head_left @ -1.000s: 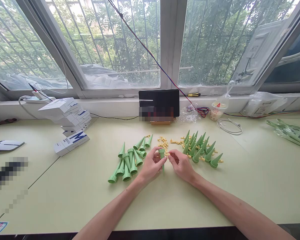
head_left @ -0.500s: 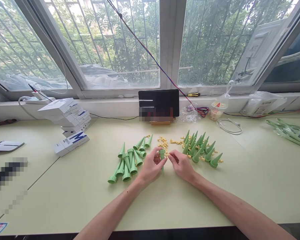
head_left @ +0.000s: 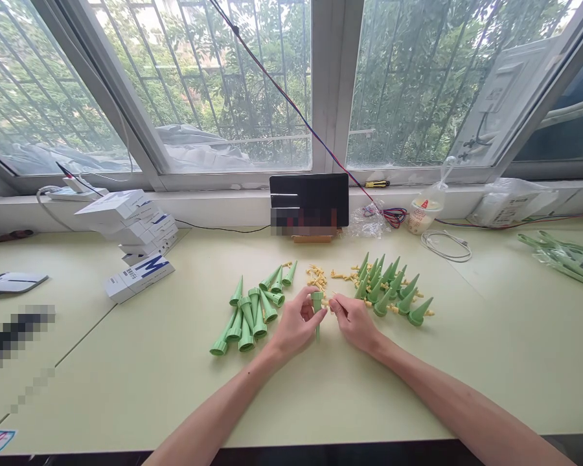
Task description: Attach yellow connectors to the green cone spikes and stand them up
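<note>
Between the thumb and fingers of my left hand (head_left: 298,321) is a green plastic spike (head_left: 317,301), its wide cap up and its point down. My right hand (head_left: 352,318) pinches a small yellow valve (head_left: 326,303) at the spike's right side; how far it sits in the spike I cannot tell. Beyond my hands lies a pile of loose yellow valves (head_left: 315,275). Left of my left hand, several green spikes (head_left: 246,317) lie or stand in a heap. Right of my right hand, several green spikes with yellow valves (head_left: 393,285) stand points up in rows.
A tablet (head_left: 309,202) stands at the back against the sill. Stacked white boxes (head_left: 140,275) are at the left. A drink cup (head_left: 422,215), a coiled white cable (head_left: 445,246) and bagged green parts (head_left: 563,255) lie along the right of the table.
The spike and both hands have shifted very slightly to the right and down. My right fingers have curled a little more around the valve. The piles have not changed.
</note>
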A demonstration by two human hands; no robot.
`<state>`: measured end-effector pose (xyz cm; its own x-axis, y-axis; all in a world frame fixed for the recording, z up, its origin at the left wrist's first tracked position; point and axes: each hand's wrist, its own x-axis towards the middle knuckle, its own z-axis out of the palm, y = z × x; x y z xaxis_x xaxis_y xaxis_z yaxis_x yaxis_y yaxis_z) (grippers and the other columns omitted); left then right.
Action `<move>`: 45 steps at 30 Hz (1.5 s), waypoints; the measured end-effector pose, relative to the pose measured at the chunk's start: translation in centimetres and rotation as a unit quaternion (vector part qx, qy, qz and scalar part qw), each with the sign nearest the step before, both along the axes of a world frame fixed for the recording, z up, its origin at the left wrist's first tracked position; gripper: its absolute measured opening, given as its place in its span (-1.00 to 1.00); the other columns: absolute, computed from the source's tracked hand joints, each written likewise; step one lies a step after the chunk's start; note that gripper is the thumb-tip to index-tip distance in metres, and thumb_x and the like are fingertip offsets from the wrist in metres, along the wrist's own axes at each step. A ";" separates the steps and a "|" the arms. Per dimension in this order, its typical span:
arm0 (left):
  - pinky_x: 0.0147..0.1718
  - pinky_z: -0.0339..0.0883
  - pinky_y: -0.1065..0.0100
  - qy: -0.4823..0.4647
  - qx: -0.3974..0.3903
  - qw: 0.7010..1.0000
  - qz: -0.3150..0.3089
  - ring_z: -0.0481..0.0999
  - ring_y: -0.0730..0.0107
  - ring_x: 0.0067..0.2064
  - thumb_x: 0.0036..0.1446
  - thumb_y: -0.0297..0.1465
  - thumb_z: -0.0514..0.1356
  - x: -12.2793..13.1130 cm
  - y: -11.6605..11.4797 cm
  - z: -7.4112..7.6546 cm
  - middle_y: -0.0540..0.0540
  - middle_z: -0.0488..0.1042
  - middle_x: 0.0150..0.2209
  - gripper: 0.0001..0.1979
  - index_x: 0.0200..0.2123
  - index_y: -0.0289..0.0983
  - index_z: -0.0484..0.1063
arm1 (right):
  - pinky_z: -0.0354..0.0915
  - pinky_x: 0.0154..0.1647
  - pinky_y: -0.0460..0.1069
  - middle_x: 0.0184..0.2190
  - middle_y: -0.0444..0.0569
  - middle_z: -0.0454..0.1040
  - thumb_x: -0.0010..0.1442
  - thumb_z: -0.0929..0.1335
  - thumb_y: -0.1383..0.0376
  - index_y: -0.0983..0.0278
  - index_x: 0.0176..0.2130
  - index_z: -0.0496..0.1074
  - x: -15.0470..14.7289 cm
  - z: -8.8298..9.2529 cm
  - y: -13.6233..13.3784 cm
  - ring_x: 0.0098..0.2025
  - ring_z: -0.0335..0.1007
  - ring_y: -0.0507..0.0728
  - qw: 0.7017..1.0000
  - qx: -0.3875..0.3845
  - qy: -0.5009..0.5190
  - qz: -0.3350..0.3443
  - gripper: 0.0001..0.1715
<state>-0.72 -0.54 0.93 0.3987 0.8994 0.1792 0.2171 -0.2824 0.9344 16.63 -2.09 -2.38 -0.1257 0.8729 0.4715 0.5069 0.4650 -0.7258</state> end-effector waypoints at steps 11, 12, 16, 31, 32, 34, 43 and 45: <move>-0.65 0.21 0.49 -0.073 -0.124 0.989 -0.017 0.22 0.57 -0.62 0.10 -0.14 0.26 -0.1 0.6 -0.8 0.17 0.16 -0.56 -0.53 0.01 -0.20 0.28 | 0.02 -0.50 -0.07 -0.59 -0.21 0.16 0.39 0.18 0.18 0.24 -0.45 0.22 -0.3 0.2 -0.1 -0.56 0.01 0.00 1.000 -0.021 0.020 -0.003 -0.62; -0.65 0.23 0.48 -0.075 -0.128 0.989 -0.015 0.23 0.56 -0.63 0.09 -0.14 0.27 -0.1 0.7 -0.9 0.17 0.16 -0.57 -0.53 0.01 -0.20 0.28 | 0.04 -0.49 -0.08 -0.57 -0.20 0.20 0.39 0.19 0.19 0.25 -0.40 0.27 -0.3 0.3 -0.2 -0.55 0.03 0.00 1.000 -0.022 0.022 0.001 -0.67; -0.65 0.27 0.47 -0.079 -0.135 0.988 -0.012 0.27 0.54 -0.62 0.08 -0.14 0.29 -0.2 1.0 -1.1 0.16 0.19 -0.57 -0.52 0.00 -0.21 0.28 | 0.09 -0.47 -0.08 -0.50 -0.17 0.30 0.37 0.21 0.21 0.25 -0.22 0.34 -0.4 0.6 -0.3 -0.52 0.11 0.01 0.999 -0.024 0.034 0.018 -0.80; -0.51 0.04 0.47 -0.003 -0.025 1.000 -0.016 0.10 0.53 -0.49 0.17 -0.19 0.20 -0.3 0.5 -0.4 0.14 0.09 -0.53 -0.59 0.02 -0.24 0.28 | 0.02 -0.47 -0.08 -0.54 -0.20 0.16 0.37 0.20 0.26 0.24 -0.40 0.21 -0.1 0.2 0.0 -0.52 -0.01 0.01 0.999 -0.014 0.025 0.026 -0.72; -0.51 0.04 0.47 -0.002 -0.024 1.000 -0.016 0.10 0.53 -0.49 0.17 -0.19 0.20 -0.3 0.5 -0.4 0.14 0.08 -0.53 -0.59 0.02 -0.24 0.27 | 0.01 -0.48 -0.08 -0.54 -0.20 0.15 0.37 0.19 0.26 0.24 -0.42 0.19 0.0 0.2 0.0 -0.53 -0.02 0.01 0.999 -0.015 0.024 0.026 -0.71; -0.50 0.04 0.46 0.001 -0.020 1.000 -0.016 0.11 0.52 -0.49 0.17 -0.20 0.20 -0.3 0.5 -0.4 0.14 0.08 -0.53 -0.60 0.02 -0.24 0.27 | 0.00 -0.48 -0.07 -0.56 -0.20 0.13 0.38 0.18 0.26 0.23 -0.44 0.16 0.0 0.2 0.0 -0.53 -0.03 0.01 0.999 -0.016 0.020 0.026 -0.68; -0.50 0.05 0.46 -0.006 -0.024 0.999 -0.028 0.12 0.53 -0.49 0.17 -0.21 0.20 -0.1 0.3 -0.2 0.14 0.10 -0.53 -0.60 0.02 -0.24 0.28 | -0.02 -0.50 -0.06 -0.59 -0.21 0.11 0.40 0.14 0.23 0.22 -0.49 0.06 0.2 -0.4 0.2 -0.56 -0.04 0.01 1.000 -0.008 -0.006 0.019 -0.60; -0.49 0.07 0.46 -0.010 -0.027 0.999 -0.031 0.13 0.53 -0.48 0.17 -0.21 0.21 -0.1 0.3 -0.2 0.14 0.12 -0.52 -0.60 0.02 -0.23 0.28 | -0.02 -0.50 -0.06 -0.60 -0.21 0.11 0.40 0.13 0.22 0.22 -0.49 0.07 0.2 -0.5 0.2 -0.57 -0.04 0.01 1.000 -0.012 -0.009 0.017 -0.59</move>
<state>-0.84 -0.24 0.78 0.4508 0.8816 0.1397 0.1811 -0.2436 0.9528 16.84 -1.87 -2.84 -0.1647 0.8788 0.4479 0.5043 0.4652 -0.7275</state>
